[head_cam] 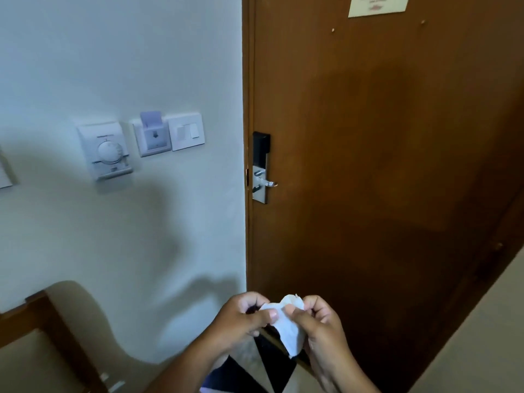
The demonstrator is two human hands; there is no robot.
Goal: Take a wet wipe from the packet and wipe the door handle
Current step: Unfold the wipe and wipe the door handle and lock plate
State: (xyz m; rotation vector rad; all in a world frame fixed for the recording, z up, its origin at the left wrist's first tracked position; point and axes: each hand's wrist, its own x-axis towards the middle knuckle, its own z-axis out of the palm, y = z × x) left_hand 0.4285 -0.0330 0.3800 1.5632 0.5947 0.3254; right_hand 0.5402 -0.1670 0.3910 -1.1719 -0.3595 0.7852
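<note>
Wipe: small white crumpled wet wipe (pixel 287 321), low and well below the silver metal lever door handle (pixel 266 182); judged light, limp, tearable.
Fingers: left hand (pixel 243 314) and right hand (pixel 320 321) both pinch its upper edge.
Hold: bunch it into a pad.

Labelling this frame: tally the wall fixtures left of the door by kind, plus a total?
Dial thermostat: 1
Key-card holder, card in slot: 1
Switch plate: 1
Plate cut off at the left edge, kind unclear: 1
Total: 4
</note>
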